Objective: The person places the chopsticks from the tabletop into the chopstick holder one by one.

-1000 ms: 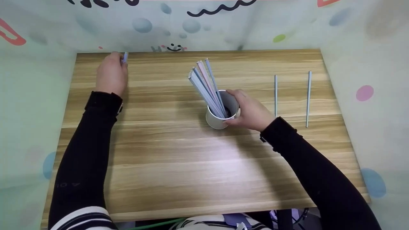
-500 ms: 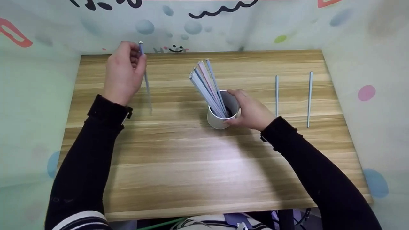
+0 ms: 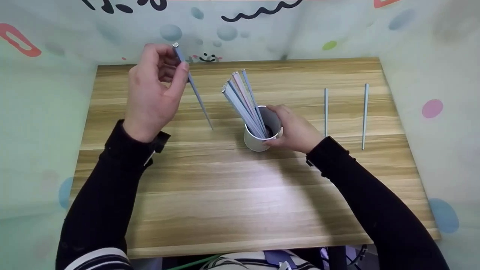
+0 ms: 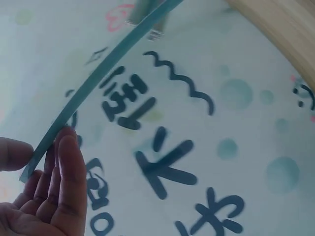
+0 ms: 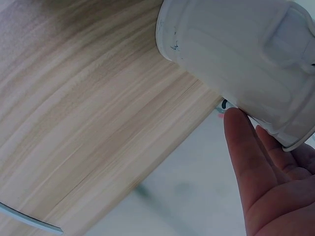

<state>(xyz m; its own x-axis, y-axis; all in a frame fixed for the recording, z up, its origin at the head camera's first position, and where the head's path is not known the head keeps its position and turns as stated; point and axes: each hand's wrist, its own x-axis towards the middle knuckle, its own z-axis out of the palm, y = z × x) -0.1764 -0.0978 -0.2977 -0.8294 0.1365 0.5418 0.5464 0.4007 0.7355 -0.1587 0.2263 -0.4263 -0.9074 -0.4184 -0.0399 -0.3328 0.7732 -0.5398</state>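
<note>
My left hand [image 3: 153, 90] pinches a thin blue stick [image 3: 198, 95] near its upper end, above the table's back left. The stick slants down to the right, its lower end pointing toward a white cup [image 3: 255, 142]. In the left wrist view, thumb and fingers hold the end of this stick [image 4: 93, 81]. My right hand [image 3: 300, 129] grips the cup at the rim, thumb on the near side and fingers on the far side. Several light blue and pink sticks [image 3: 242, 107] lean left inside the cup. The right wrist view shows fingers against the cup's side [image 5: 231, 59].
Two more blue sticks lie on the wooden table [image 3: 232, 210] at the right: one [image 3: 326, 108] partly hidden by the right wrist, another [image 3: 365, 116] farther right. A patterned cloth wall [image 3: 262, 37] rises behind the table and along both sides.
My left hand has lifted the blue stick from the table's back left edge and moved right, and the stick now tilts toward the cup. My right hand stays on the cup.
</note>
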